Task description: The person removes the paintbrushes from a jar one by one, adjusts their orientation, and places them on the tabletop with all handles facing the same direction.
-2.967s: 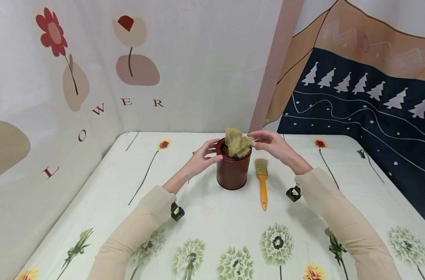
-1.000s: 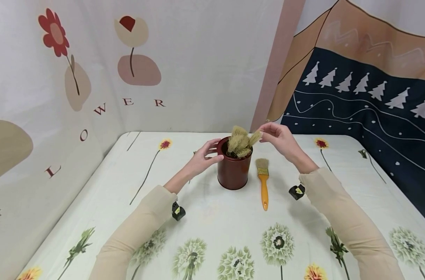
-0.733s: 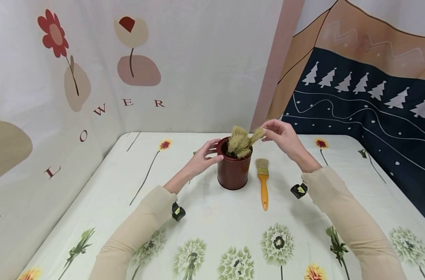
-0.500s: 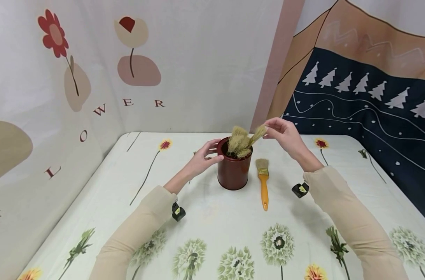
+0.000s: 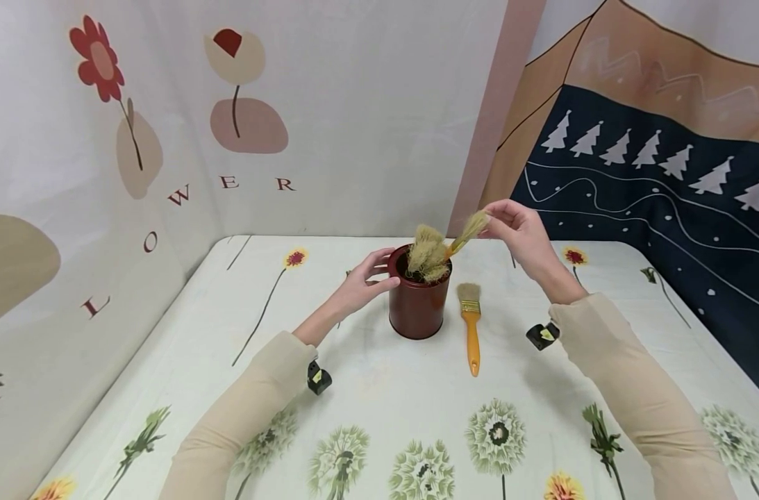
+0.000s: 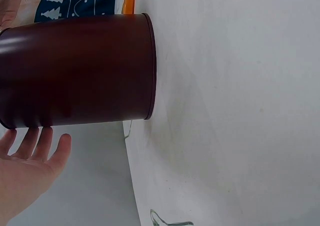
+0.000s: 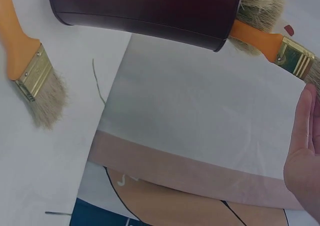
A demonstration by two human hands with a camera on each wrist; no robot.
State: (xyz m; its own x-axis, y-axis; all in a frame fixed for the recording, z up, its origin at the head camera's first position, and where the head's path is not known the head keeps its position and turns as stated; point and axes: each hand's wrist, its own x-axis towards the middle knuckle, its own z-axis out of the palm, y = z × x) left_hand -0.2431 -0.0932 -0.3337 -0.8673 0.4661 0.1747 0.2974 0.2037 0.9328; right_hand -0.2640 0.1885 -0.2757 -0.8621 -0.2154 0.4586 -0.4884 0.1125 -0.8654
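Observation:
A dark red cylindrical pot (image 5: 416,312) stands upright, with several paintbrushes (image 5: 427,251) in it, bristles up. Against its left side rest the fingertips of my left hand (image 5: 359,286), thumb near the front; in the left wrist view, the fingers (image 6: 44,143) look fairly straight. At the pot's right rim my right hand (image 5: 524,239) pinches the bristles of a paintbrush (image 5: 469,230), which leans right. In the right wrist view, part of its orange handle (image 7: 257,38) and its metal band show above the rim; the handle's lower end is hidden inside the pot.
Another paintbrush (image 5: 470,330) with an orange handle lies on the table right of the pot, bristles pointing away. A floral cloth (image 5: 379,389) covers the table. Printed curtains (image 5: 367,139) hang behind and at the sides.
My right hand has taken hold of the paintbrush by its bristles and moved up and right, drawing it farther out of the pot. The left hand stays at the pot.

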